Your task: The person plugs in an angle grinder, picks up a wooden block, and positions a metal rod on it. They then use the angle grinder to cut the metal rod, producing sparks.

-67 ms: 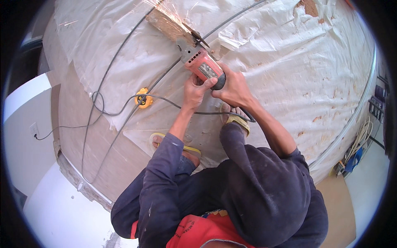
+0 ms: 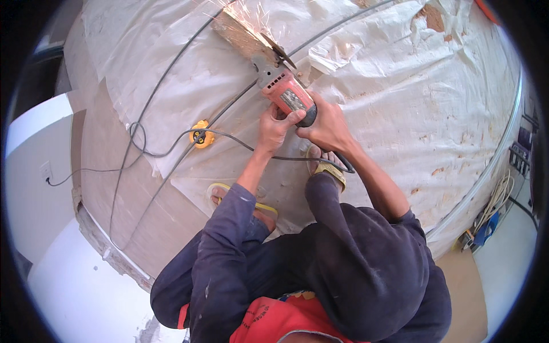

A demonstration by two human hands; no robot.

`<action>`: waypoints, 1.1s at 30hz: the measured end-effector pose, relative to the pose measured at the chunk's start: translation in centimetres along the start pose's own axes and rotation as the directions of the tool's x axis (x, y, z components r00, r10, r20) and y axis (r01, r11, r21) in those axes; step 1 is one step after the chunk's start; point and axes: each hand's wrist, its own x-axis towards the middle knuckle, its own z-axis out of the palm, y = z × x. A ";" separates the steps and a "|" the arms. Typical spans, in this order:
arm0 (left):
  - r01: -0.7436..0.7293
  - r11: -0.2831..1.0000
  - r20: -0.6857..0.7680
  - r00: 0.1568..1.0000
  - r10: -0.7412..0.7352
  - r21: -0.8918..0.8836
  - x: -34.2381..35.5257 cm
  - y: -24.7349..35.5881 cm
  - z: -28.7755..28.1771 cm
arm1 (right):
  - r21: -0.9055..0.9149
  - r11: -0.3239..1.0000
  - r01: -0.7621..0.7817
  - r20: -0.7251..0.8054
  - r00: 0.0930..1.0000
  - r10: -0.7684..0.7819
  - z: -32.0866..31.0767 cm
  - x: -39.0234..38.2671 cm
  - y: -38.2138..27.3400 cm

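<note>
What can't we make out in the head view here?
- Grinder disc: hidden behind the guard and sparks.
- Angle grinder switch and grip: covered by the left hand and right hand.
- Wall socket: too small, bent near the rim.
- Cable clutter: small, blurred at the fisheye edge.

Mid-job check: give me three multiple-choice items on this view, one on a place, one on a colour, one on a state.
1. Where does the yellow plug lie?
A. On the white floor sheet, to the left of the hands
B. On the wood strip
C. In the right hand

2. What colour is the angle grinder body?
A. Blue
B. Red
C. Green

3. What state is the grinder in?
A. Lying unheld
B. Throwing sparks
C. In one hand only

Answers: 1 A, it rests on the sheet; 2 B, the casing is red; 3 B, sparks fly while the left hand and right hand both grip it.
</note>
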 end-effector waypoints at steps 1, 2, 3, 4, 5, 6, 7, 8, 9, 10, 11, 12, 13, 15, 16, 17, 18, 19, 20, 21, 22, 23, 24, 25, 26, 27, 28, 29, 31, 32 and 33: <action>-0.004 1.000 0.002 1.000 0.004 -0.011 0.1 0.1 0.0 | -0.016 1.000 -0.019 0.005 1.000 0.019 0.0 0.1 -0.1; -0.007 1.000 0.004 1.000 0.007 -0.022 0.1 0.2 -0.1 | -0.032 0.999 -0.037 0.010 0.999 0.037 0.1 0.2 -0.3; -0.008 1.000 -0.003 1.000 0.008 -0.022 0.0 0.3 0.0 | -0.029 0.999 -0.041 0.011 0.999 0.041 0.1 0.2 -0.4; -0.018 1.000 -0.010 1.000 0.018 -0.022 0.1 0.3 0.1 | -0.027 0.999 -0.044 0.013 0.999 0.045 0.0 0.1 -0.5; -0.027 0.999 -0.015 1.000 0.027 -0.023 0.1 0.4 0.1 | -0.025 0.999 -0.048 0.014 0.999 0.049 0.0 0.1 -0.7; -0.036 0.999 -0.021 0.999 0.036 -0.022 0.1 0.6 0.1 | -0.031 0.998 -0.056 0.028 0.998 0.056 -0.1 0.1 -0.9; -0.032 0.999 -0.017 0.999 0.031 -0.014 0.1 0.6 0.0 | -0.038 0.997 -0.069 0.039 0.997 0.071 -0.2 0.1 -1.0; -0.026 1.000 -0.013 1.000 0.026 -0.006 0.1 0.5 -0.1 | -0.045 0.996 -0.083 0.048 0.995 0.085 -0.2 0.1 -1.1; -0.021 1.000 -0.008 1.000 0.021 0.004 0.1 0.5 -0.1 | -0.066 0.994 -0.082 0.049 0.995 0.085 -0.2 0.2 -1.0; -0.032 0.999 -0.010 0.999 0.032 -0.001 0.1 0.5 -0.1 | -0.086 0.993 -0.083 0.051 0.995 0.088 -0.1 0.3 -0.9; -0.042 0.999 -0.012 0.999 0.042 -0.006 0.1 0.4 -0.1 | -0.106 0.991 -0.084 0.051 0.995 0.090 0.0 0.3 -0.8; -0.052 0.999 -0.013 0.999 0.052 -0.010 0.2 0.4 -0.1 | -0.108 0.990 -0.087 0.058 0.994 0.094 -0.1 0.3 -0.9; -0.051 0.999 -0.020 0.999 0.051 -0.013 0.1 0.3 -0.1 | -0.111 0.990 -0.090 0.064 0.993 0.098 -0.1 0.3 -0.9; -0.049 0.999 -0.031 0.998 0.048 -0.018 0.2 0.2 -0.1 | -0.104 0.990 -0.094 0.084 0.991 0.103 -0.4 0.2 -1.4; -0.051 0.998 -0.026 0.998 0.050 -0.023 0.2 0.2 -0.1 | -0.094 0.991 -0.096 0.098 0.990 0.105 -0.7 0.2 -2.0; -0.053 0.998 -0.021 0.998 0.052 -0.028 0.3 0.2 0.0 | -0.084 0.992 -0.097 0.111 0.988 0.106 -0.9 0.2 -2.3; -0.055 0.998 -0.016 0.998 0.054 -0.033 0.3 0.1 0.0 | -0.110 0.988 -0.105 0.105 0.988 0.116 -0.7 0.2 -1.8; -0.065 0.998 -0.021 0.998 0.065 -0.015 0.4 0.1 0.0 | -0.134 0.985 -0.112 0.097 0.987 0.126 -0.4 0.3 -1.2; -0.076 0.997 -0.025 0.997 0.076 0.003 0.4 0.0 0.0 | -0.158 0.980 -0.120 0.090 0.987 0.135 -0.3 0.3 -0.8; -0.086 0.996 -0.030 0.996 0.087 0.021 0.5 -0.1 0.0 | -0.143 0.982 -0.122 0.076 0.988 0.134 -0.3 0.3 -0.6; -0.083 0.996 -0.034 0.996 0.084 0.026 0.5 -0.1 0.0 | -0.127 0.984 -0.122 0.064 0.989 0.131 -0.3 0.2 -0.8; -0.081 0.996 -0.039 0.996 0.082 0.031 0.4 0.0 -0.1 | -0.110 0.986 -0.122 0.053 0.990 0.128 -0.2 0.2 -1.0; -0.078 0.996 -0.044 0.996 0.080 0.036 0.3 0.0 -0.2 | -0.120 0.985 -0.120 0.060 0.990 0.128 -0.2 0.4 -1.0; -0.079 0.996 -0.045 0.996 0.081 0.046 0.3 0.0 -0.1 | -0.131 0.984 -0.121 0.062 0.990 0.130 -0.3 0.4 -0.9; -0.080 0.995 -0.045 0.996 0.083 0.056 0.3 0.1 0.0 | -0.143 0.982 -0.123 0.064 0.989 0.133 -0.3 0.4 -0.9; -0.081 0.994 -0.046 0.995 0.085 0.066 0.3 0.1 0.0 | -0.122 0.985 -0.123 0.078 0.988 0.133 -0.6 0.4 -1.1; -0.076 0.995 -0.045 0.996 0.079 0.063 0.3 0.1 0.0 | -0.100 0.988 -0.121 0.096 0.987 0.131 -0.8 0.3 -1.5; -0.071 0.996 -0.043 0.996 0.073 0.059 0.3 0.1 -0.1 | -0.079 0.990 -0.120 0.115 0.985 0.128 -0.9 0.3 -1.8; -0.065 0.997 -0.042 0.997 0.066 0.044 0.3 0.1 0.0 | -0.101 0.989 -0.110 0.110 0.987 0.121 -0.8 0.4 -1.6; -0.064 0.997 -0.043 0.997 0.065 0.032 0.3 0.1 0.0 | -0.113 0.988 -0.107 0.106 0.987 0.119 -0.8 0.4 -1.4; -0.063 0.998 -0.043 0.997 0.064 0.021 0.3 0.1 0.1 | -0.118 0.988 -0.102 0.091 0.989 0.113 -0.8 0.4 -1.3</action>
